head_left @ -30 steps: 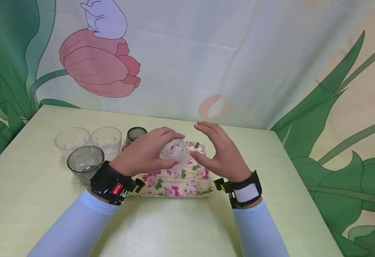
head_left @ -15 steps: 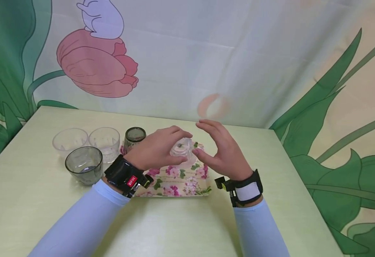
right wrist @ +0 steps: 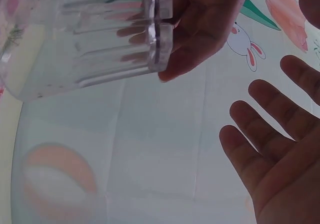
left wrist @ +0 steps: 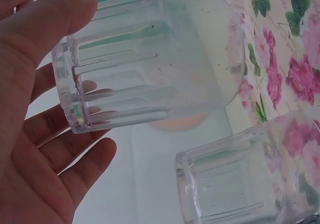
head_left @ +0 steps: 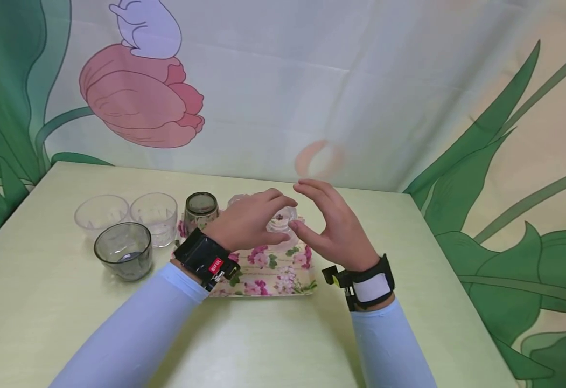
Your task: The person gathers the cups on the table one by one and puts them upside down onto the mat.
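A clear ribbed drinking glass (head_left: 283, 218) is upside down over the flowered tray (head_left: 275, 272). My left hand (head_left: 249, 220) holds it by the base, thumb on the near side and fingers on the far side. The left wrist view shows the glass (left wrist: 160, 63) large, its wide mouth toward the tray. A second clear glass (left wrist: 227, 184) stands inverted on the tray, mostly hidden behind my left hand in the head view. To the right, my right hand (head_left: 338, 231) is held with fingers spread and nothing in it, apart from the glass.
An inverted smoky grey glass (head_left: 201, 207) stands at the tray's back left corner. Left of the tray are two clear glasses, one (head_left: 154, 218) nearer it and one (head_left: 99, 213) farther, plus an upright smoky glass bowl (head_left: 125, 250). A printed curtain (head_left: 263, 97) hangs behind the table.
My left hand has moved right with the clear glass, bringing it nearer my right hand. The second clear glass now shows behind the left hand. My right hand has barely moved.
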Demonstrator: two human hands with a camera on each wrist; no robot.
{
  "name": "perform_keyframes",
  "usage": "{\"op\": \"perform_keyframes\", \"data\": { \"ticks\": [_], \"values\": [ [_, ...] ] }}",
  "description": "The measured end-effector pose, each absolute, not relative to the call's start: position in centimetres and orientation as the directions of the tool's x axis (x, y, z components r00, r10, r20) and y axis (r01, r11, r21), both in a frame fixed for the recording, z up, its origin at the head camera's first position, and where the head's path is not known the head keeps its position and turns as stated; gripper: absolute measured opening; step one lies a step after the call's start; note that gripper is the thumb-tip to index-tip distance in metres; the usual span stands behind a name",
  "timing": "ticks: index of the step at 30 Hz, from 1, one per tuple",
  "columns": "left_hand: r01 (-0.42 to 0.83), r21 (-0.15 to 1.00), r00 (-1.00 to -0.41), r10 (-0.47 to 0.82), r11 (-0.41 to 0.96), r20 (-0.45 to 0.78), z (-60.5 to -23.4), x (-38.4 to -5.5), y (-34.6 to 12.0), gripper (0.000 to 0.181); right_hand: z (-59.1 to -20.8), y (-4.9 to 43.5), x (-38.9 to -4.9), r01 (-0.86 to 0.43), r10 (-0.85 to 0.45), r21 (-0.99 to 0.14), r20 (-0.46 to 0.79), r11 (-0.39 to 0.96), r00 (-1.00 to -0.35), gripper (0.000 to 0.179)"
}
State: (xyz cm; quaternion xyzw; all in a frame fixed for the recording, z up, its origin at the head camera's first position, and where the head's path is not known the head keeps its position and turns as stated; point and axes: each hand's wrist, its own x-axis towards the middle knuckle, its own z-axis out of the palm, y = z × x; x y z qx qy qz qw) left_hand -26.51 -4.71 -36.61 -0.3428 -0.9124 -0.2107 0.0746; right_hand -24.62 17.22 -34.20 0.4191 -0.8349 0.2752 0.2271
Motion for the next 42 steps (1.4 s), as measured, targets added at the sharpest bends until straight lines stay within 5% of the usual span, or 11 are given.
{"op": "perform_keyframes", "data": {
  "ticks": [42],
  "values": [
    [0.629, 0.259, -0.777, 0.593, 0.733, 0.209, -40.2, -30.1, -2.4, 0.065, -34.4, 17.7, -24.9, -0.822, -0.565, -0.271, 0.618, 0.501, -0.548, 0.054]
  ]
}}
